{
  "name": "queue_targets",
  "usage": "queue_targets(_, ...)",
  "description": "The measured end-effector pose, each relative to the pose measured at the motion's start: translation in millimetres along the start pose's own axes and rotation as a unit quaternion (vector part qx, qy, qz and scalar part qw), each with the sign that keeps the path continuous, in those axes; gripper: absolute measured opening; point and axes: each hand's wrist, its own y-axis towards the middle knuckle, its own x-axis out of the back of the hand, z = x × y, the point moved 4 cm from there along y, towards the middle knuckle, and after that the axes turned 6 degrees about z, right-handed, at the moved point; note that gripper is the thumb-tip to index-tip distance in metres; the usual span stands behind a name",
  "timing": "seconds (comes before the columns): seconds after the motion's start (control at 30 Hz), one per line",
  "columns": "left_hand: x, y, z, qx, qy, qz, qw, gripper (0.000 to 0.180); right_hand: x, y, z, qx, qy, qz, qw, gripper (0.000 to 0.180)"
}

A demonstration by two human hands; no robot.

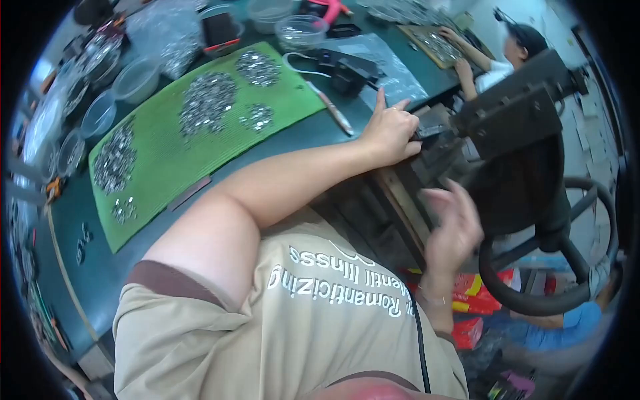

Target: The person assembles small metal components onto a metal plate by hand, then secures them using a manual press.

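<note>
The dark press stood beside your counter, its upper body slanting up rightward. Your left hand curled at its left end, fingertips partly hidden, grip impossible to tell; your blurred right hand hung half-open.

Head-worn fisheye, aimed downward
Pretty close up: shirt nearest, left hand and right hand a bit farther, worktop beyond.

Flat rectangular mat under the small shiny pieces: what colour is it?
The flat rectangular mat is green, best seen in the head view.
</note>
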Motion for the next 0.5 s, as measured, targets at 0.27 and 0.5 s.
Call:
queue_targets(0.27, 123.4, -150.0, -34.0, -0.090, 0.455, -0.196, 0.864, 0.029, -174.4, 70.8, 16.1, -0.090, 0.348, 0.259, 0.897, 0.034)
queue_targets(0.5, 189.1, -309.8, -10.7, 0.236, 0.292, -0.233, 0.897, 0.047, -275.6, 55.4, 15.4, 0.324, -0.336, 0.501, 0.729, 0.028)
